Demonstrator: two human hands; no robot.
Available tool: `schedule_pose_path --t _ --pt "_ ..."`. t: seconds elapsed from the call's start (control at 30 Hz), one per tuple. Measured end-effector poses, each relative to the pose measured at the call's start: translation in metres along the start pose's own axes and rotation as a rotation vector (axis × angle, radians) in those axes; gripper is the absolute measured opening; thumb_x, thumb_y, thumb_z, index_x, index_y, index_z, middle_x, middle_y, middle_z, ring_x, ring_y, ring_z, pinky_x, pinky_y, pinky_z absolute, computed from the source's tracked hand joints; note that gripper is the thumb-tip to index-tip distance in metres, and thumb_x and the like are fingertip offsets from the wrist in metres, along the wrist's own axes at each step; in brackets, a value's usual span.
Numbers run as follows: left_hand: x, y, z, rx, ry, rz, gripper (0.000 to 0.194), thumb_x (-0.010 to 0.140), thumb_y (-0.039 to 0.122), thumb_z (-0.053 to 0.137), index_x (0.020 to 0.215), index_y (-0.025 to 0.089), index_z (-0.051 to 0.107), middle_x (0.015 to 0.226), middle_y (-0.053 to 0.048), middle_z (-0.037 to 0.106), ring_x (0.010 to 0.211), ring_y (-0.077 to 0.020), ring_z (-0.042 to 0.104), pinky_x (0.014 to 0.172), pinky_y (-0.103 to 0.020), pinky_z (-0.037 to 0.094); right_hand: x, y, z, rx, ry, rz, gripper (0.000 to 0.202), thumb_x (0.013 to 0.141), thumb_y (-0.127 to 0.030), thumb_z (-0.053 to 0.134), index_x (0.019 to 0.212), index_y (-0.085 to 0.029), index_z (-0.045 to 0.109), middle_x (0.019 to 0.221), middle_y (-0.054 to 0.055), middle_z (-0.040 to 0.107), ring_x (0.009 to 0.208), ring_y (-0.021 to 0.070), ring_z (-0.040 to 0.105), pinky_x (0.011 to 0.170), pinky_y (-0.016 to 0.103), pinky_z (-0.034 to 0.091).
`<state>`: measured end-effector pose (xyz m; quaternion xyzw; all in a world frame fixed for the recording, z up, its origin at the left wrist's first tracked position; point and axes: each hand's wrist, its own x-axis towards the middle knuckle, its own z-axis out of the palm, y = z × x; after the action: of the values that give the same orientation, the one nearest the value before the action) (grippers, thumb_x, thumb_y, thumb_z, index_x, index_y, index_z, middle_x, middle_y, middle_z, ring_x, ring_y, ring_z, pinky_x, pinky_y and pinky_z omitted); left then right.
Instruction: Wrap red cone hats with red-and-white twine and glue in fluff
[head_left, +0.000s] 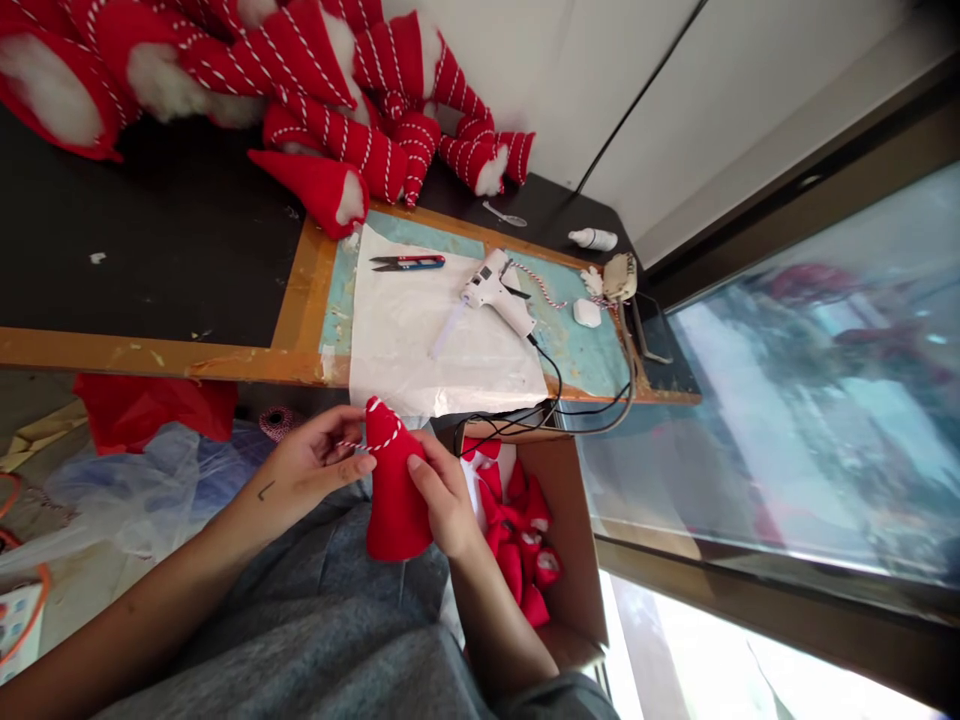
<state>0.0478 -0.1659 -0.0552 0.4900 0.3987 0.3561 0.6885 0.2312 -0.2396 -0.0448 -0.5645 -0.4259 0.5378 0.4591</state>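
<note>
A red felt cone [397, 500] is held over my lap, its narrow tip pointing toward the table. My right hand [444, 492] grips its right side, thumb on the front. Around the upper part of the cone runs a red-and-white twisted cord [384, 441]. The cord's other stretch passes into the fingers of my left hand [311, 458], which pinch it just left of the tip. On the white sheet [397, 335] lie a glue gun [498, 292] with a glue stick sticking out of its back and thread snips [409, 262].
Stuffed red cones wound with cord [337, 130] are heaped along the back. A cardboard box [566, 500] with red felt pieces stands below right. A white bottle [594, 239], a plug block [620, 277] and black cables lie at the table's right. A cord spool [277, 423] sits lower left.
</note>
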Motion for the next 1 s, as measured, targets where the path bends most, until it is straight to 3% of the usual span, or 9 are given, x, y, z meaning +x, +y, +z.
schedule_pose_path --t 0.17,0.23,0.3,0.4,0.53,0.67,0.77,0.9,1.0 --pt "-0.002 0.005 0.006 -0.096 -0.186 -0.122 0.045 0.076 0.060 0.090 0.102 0.025 0.082 0.100 -0.008 0.080 0.101 -0.0291 0.074 0.091 -0.040 0.062 -0.002 0.003 0.002 0.183 -0.154 0.112 0.039 0.097 -0.064 0.058 0.109 -0.031 0.075 0.098 0.003 0.076 0.094 0.0280 0.071 0.088 0.043 0.058" --pt "-0.002 0.006 0.007 -0.052 -0.125 -0.093 0.042 0.077 0.058 0.089 0.101 0.024 0.084 0.102 -0.008 0.082 0.102 -0.0303 0.075 0.088 -0.039 0.062 -0.002 -0.002 0.004 0.087 -0.118 0.052 0.038 0.096 -0.061 0.063 0.120 -0.032 0.069 0.116 0.003 0.076 0.109 0.0296 0.072 0.101 0.046 0.056" --pt "-0.001 0.007 0.006 0.012 -0.037 -0.046 0.040 0.077 0.055 0.090 0.102 0.024 0.084 0.104 -0.007 0.082 0.101 -0.0291 0.075 0.086 -0.036 0.061 -0.001 -0.007 0.006 -0.077 -0.023 -0.025 0.051 0.085 -0.055 0.080 0.125 -0.030 0.062 0.128 0.006 0.073 0.118 0.0316 0.069 0.106 0.048 0.053" --pt "0.000 0.009 0.004 0.083 -0.006 0.019 0.036 0.078 0.052 0.091 0.101 0.025 0.085 0.109 -0.007 0.083 0.104 -0.0291 0.075 0.091 -0.035 0.060 0.001 -0.011 0.010 -0.203 0.062 -0.052 0.055 0.072 -0.047 0.090 0.114 -0.028 0.060 0.119 0.006 0.074 0.106 0.0298 0.071 0.097 0.045 0.055" --pt "-0.001 0.006 -0.001 0.086 -0.024 0.025 0.040 0.079 0.060 0.089 0.100 0.026 0.086 0.109 -0.008 0.083 0.106 -0.0319 0.075 0.096 -0.039 0.060 0.006 -0.009 0.012 -0.176 0.034 -0.098 0.038 0.081 -0.049 0.082 0.106 -0.026 0.065 0.101 0.003 0.073 0.091 0.0246 0.068 0.087 0.040 0.055" --pt "0.001 0.000 -0.005 0.077 0.010 0.000 0.049 0.080 0.068 0.085 0.105 0.025 0.085 0.108 -0.010 0.083 0.107 -0.0341 0.075 0.095 -0.041 0.061 0.008 -0.009 0.008 -0.141 0.034 -0.165 0.027 0.087 -0.045 0.076 0.105 -0.025 0.074 0.108 0.006 0.071 0.103 0.0278 0.068 0.097 0.043 0.053" --pt "0.003 0.001 -0.005 0.081 -0.047 0.014 0.045 0.084 0.064 0.083 0.106 0.026 0.086 0.108 -0.010 0.083 0.109 -0.0336 0.074 0.096 -0.040 0.060 0.007 -0.008 0.005 -0.075 -0.030 -0.147 0.023 0.092 -0.045 0.071 0.104 -0.027 0.078 0.109 0.007 0.071 0.108 0.0303 0.068 0.102 0.045 0.052" --pt "0.004 0.008 -0.004 0.144 -0.079 0.040 0.030 0.089 0.054 0.080 0.097 0.027 0.087 0.102 -0.007 0.080 0.099 -0.0285 0.074 0.086 -0.035 0.060 0.004 0.002 0.003 0.150 -0.106 -0.010 0.030 0.098 -0.051 0.062 0.118 -0.031 0.073 0.110 0.004 0.076 0.110 0.0306 0.070 0.102 0.046 0.055" --pt "0.005 0.011 -0.003 0.193 -0.016 0.040 0.024 0.086 0.050 0.081 0.091 0.027 0.086 0.097 -0.005 0.079 0.093 -0.0264 0.073 0.080 -0.032 0.059 0.005 0.009 0.005 0.222 -0.103 0.050 0.049 0.091 -0.056 0.074 0.131 -0.032 0.059 0.124 0.005 0.075 0.114 0.0292 0.071 0.100 0.044 0.057"
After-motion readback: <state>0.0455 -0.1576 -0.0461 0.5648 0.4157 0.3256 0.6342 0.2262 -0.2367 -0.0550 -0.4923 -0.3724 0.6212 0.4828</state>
